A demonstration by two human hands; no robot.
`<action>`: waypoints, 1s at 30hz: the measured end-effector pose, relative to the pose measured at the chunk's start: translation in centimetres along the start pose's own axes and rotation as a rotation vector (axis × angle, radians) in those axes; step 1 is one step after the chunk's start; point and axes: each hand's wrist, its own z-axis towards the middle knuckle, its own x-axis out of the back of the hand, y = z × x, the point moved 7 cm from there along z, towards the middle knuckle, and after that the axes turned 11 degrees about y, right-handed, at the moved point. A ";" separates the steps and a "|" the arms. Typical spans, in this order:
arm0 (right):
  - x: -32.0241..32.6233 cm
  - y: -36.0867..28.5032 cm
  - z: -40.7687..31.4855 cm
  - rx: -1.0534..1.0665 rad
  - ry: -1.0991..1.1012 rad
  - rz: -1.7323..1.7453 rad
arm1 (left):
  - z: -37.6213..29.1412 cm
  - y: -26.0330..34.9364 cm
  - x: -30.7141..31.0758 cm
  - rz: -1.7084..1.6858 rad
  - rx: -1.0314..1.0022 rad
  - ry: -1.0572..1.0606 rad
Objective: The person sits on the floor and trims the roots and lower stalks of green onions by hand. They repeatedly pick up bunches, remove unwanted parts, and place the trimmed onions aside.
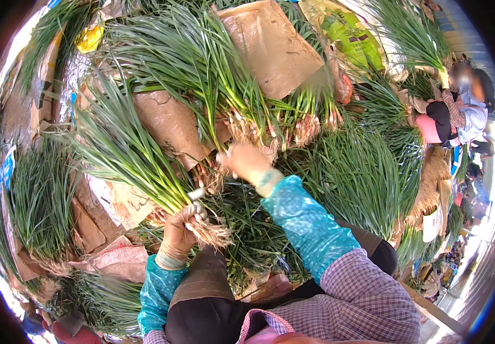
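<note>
My left hand [183, 228], in a pale glove and teal sleeve cover, is closed round the white lower stems of a bunch of green garlic or similar allium plants [144, 167]; the stringy roots stick out past my fist, and the leaves fan to the upper left. Blurred, my right hand [245, 161] is at the root ends of a pile of the same plants [230, 99]. One thin stalk seems to reach its fingers, but whether they grip it is unclear. Brown sacking [168, 120] lies under part of the pile.
Another brown sheet [273, 47] covers leaves at the top. A big heap of greens [359, 176] lies at the right, more bundles [45, 202] at the left. Loose leaves [247, 223] lie between my knees. A person [462, 103] sits at the far right, holding a bunch.
</note>
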 end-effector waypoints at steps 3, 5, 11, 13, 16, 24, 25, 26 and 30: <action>-2.5 2.5 -1.5 -0.057 0.133 0.119 | -0.4 0.3 -0.4 0.077 -0.046 0.001; 0.8 -0.6 -5.2 0.030 0.247 0.275 | -2.9 2.6 -2.1 0.122 -0.157 0.010; -2.0 -4.0 -11.4 0.371 0.185 0.208 | -1.3 1.6 -1.2 0.227 -0.174 0.104; -1.3 0.2 -9.4 0.126 0.205 0.313 | -1.6 1.6 -1.8 0.180 -0.202 0.131; 0.7 -5.5 -8.8 0.216 0.224 0.415 | -1.5 0.6 -0.3 0.262 -0.129 0.223; -2.3 -5.5 -8.0 0.145 0.340 0.388 | -1.2 0.7 -1.2 -0.088 -0.135 0.154; -2.5 -4.8 -7.4 0.214 0.418 0.593 | -1.4 1.1 -2.1 -0.047 -0.174 0.126; -3.6 -4.2 -7.5 0.242 0.366 0.854 | -1.4 0.8 -2.3 0.016 -0.153 0.133; -2.9 -7.3 -6.1 0.169 0.049 0.914 | -1.2 0.5 -0.1 0.203 -0.107 0.160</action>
